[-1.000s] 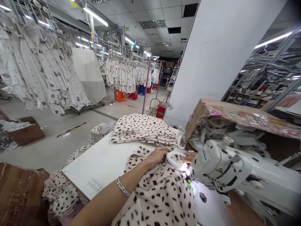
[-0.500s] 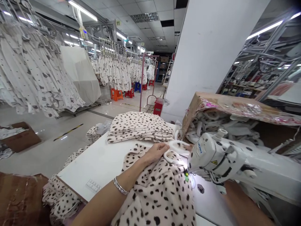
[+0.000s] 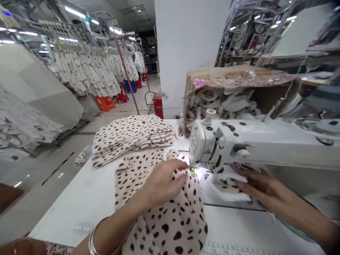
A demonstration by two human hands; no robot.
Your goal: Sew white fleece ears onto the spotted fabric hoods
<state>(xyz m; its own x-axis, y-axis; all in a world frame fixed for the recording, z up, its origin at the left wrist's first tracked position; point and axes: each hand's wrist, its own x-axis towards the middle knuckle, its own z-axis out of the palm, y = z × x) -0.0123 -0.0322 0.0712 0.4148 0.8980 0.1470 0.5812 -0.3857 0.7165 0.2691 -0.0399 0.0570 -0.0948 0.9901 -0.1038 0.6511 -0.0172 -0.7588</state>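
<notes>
My left hand [image 3: 164,182] presses on a cream garment with dark spots [image 3: 170,216], with its fingertips close to the presser foot of a white industrial sewing machine [image 3: 215,141]. My right hand [image 3: 262,189] lies to the right of the needle, with its fingers on a white-edged spotted fabric piece [image 3: 228,186]. That piece runs under the machine head, and the needle area is partly hidden. A stack of folded spotted fabric [image 3: 131,140] lies on the table beyond my left hand.
A cardboard box [image 3: 233,76] full of white fabric pieces stands behind the machine. The white sewing table [image 3: 66,216] has ruler markings along its edges. Racks of hanging spotted garments [image 3: 87,67], orange stools [image 3: 105,102] and a white pillar [image 3: 188,46] stand farther off.
The view has swung left, and the machine now runs across the right side. My right hand has come into full view to the right of the needle. The fabric ring has gone under the machine.
</notes>
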